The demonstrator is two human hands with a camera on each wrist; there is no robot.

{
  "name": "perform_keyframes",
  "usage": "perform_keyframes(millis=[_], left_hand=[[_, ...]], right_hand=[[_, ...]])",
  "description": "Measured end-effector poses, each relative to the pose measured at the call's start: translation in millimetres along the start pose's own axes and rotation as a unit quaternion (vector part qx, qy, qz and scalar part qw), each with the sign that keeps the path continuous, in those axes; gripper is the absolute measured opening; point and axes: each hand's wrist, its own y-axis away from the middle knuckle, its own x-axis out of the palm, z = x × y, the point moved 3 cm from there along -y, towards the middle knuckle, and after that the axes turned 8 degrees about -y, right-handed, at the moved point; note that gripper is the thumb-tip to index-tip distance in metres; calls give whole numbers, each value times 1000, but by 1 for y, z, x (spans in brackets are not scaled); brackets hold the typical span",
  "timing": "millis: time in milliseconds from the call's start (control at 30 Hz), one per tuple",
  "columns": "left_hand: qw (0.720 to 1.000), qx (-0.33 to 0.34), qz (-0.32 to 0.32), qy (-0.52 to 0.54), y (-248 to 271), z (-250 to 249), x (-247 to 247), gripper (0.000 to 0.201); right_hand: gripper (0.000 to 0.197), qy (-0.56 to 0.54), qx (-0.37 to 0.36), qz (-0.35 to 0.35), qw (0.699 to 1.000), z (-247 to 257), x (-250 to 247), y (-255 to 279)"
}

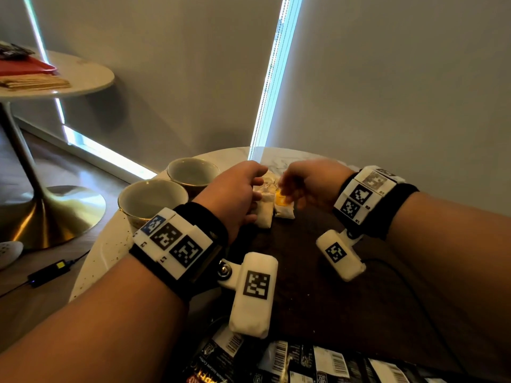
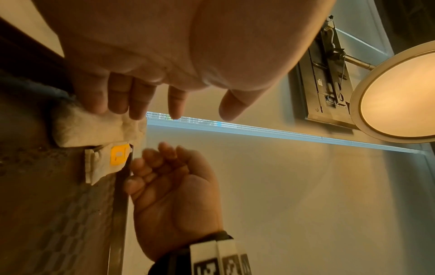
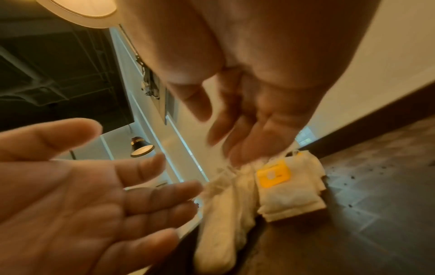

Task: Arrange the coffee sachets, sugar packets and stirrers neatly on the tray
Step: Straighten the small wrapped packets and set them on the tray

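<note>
A pile of white paper packets (image 1: 264, 208) lies at the far end of the dark patterned tray (image 1: 318, 299); one of them carries a yellow tag (image 1: 281, 200). My left hand (image 1: 257, 199) rests its straight fingers (image 2: 117, 100) on the left packet (image 2: 89, 128), palm open in the right wrist view. Just right of the pile, my right hand (image 1: 287, 189) hovers with loosely bent fingers (image 2: 153, 161) beside the yellow-tagged packet (image 3: 287, 189) and holds nothing I can see. Several black coffee sachets (image 1: 304, 360) lie at the tray's near edge. No stirrers show.
Two empty cups (image 1: 193, 172) (image 1: 152, 199) stand on the marble table left of the tray, close to my left wrist. A black cable (image 1: 414, 299) crosses the tray's right side. A second round table (image 1: 83, 76) stands at the far left.
</note>
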Motion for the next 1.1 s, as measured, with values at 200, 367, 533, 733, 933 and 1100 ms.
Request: perform_keyframes(millis=[200,367,533,733,933,1100], left_hand=[[1000,15,16,-6,2,0,1,30],[1000,27,9,5,7,0,1,17],[998,49,0,-26,8,-3,-1,17],[999,19,0,-44,4,-2,0,18],[999,-19,-2,-28,6,-1,1,28],[1000,-17,10,-24,6,-1,3,31]], right_hand=[[33,-2,68,148,987,-16,26,23],[40,-15,69,109,992,-17,33,19],[35,-28,74,107,991,-19,32,16],[25,-33,68,97,992,-18,25,15],[25,-26,67,72,995,-17,11,21],[16,28,119,23,992,-22,13,21]])
